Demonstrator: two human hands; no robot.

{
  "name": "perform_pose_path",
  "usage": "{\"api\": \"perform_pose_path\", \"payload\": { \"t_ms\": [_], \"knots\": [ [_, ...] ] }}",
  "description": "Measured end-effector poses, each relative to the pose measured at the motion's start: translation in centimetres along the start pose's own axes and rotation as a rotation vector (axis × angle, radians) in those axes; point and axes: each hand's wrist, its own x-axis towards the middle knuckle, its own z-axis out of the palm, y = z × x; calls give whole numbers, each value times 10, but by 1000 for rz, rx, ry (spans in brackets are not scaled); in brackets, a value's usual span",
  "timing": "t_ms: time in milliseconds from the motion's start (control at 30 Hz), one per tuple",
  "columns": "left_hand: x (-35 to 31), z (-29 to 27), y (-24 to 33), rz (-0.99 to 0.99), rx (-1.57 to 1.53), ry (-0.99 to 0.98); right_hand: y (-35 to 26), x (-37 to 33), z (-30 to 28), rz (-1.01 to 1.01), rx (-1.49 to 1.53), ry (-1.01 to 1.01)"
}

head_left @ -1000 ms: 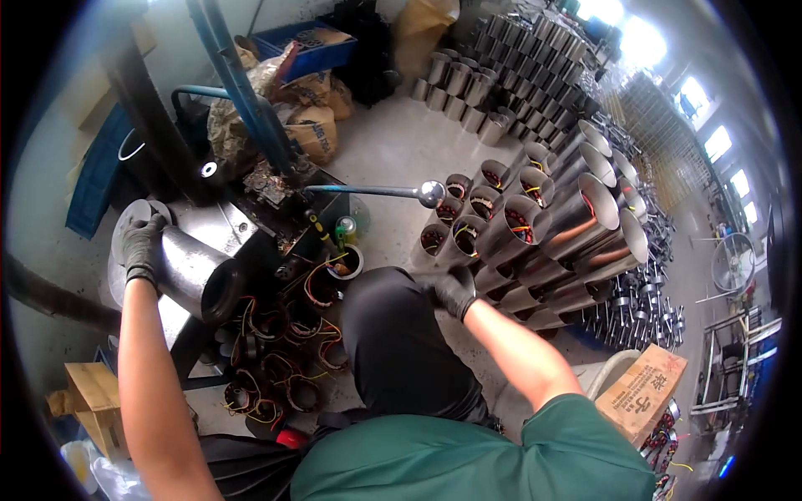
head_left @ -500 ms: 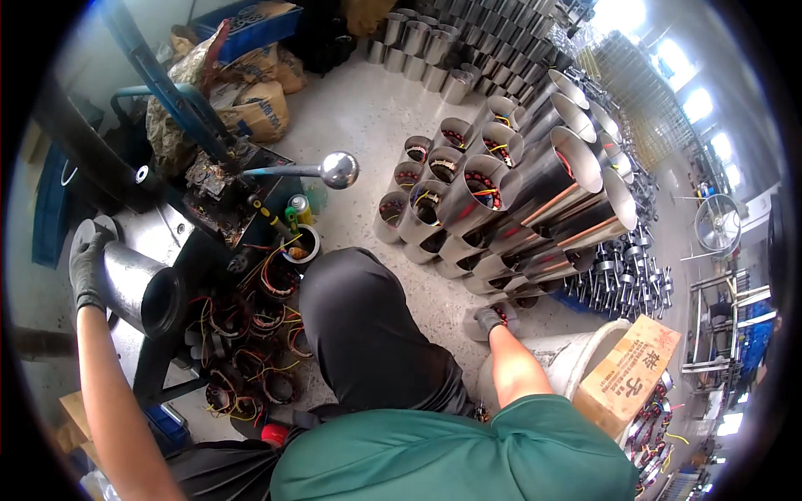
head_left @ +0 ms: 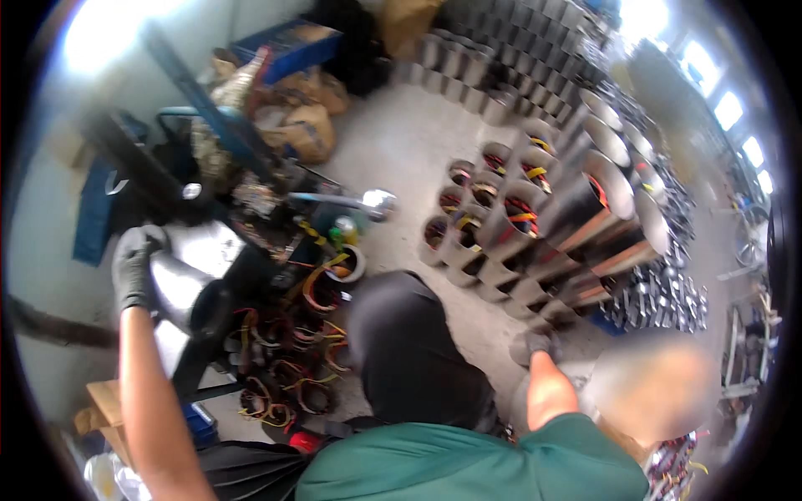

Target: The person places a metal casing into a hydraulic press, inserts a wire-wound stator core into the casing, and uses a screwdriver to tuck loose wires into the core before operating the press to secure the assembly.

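Observation:
My left hand [head_left: 136,265], in a grey glove, is closed over the flanged end of a dark, hollow metal cylinder [head_left: 188,288]. That cylinder lies tilted on the bright metal bench top [head_left: 219,244] at the left, its open end toward me. Down on the right, my gloved right hand [head_left: 545,342] is closed on the rim of a short metal sleeve [head_left: 520,349] close to the floor. Blur hides its separate fingers and the inside of the sleeve. Wire-wound stator rings [head_left: 313,396] with red and yellow leads are heaped under the bench's edge.
Upright metal sleeves [head_left: 505,230], several with windings inside, stand in rows at the right. A ball-ended lever [head_left: 380,204] juts from the bench machine. Sacks [head_left: 309,134] and a blue bin [head_left: 288,52] sit at the back. Metal shafts [head_left: 656,296] are piled beyond the sleeves.
The whole view has swung left, so everything sits further right in the picture and is more blurred. Both hands keep their places on the cylinder and the sleeve.

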Motion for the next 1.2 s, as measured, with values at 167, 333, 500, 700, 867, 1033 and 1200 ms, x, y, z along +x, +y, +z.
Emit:
{"api": "perform_pose_path", "payload": {
  "t_ms": [167, 333, 500, 700, 867, 1033, 1200],
  "knots": [
    [-5, -11, -14, 161, 366, 293, -78, -142, -56, 72, 848, 412],
    [-18, 42, 28, -78, 261, 415, -158, -76, -20, -938, 953, 230],
    [-74, 19, 27, 137, -178, 560, -267, -420, -203, -1996, 653, 338],
    [-147, 18, -13, -126, -612, 572, -286, -608, -201, -1836, 592, -896],
    [-154, 44, -1, -438, -1153, 203, -348, -678, -102, -1289, 773, -1739],
    [-133, 68, -21, -622, -1257, 160, -378, -697, -59, -1422, 658, -1463],
    [-142, 34, 16, -690, -1039, 165, -369, -729, -83, -1831, 560, -1152]
  ]
}}
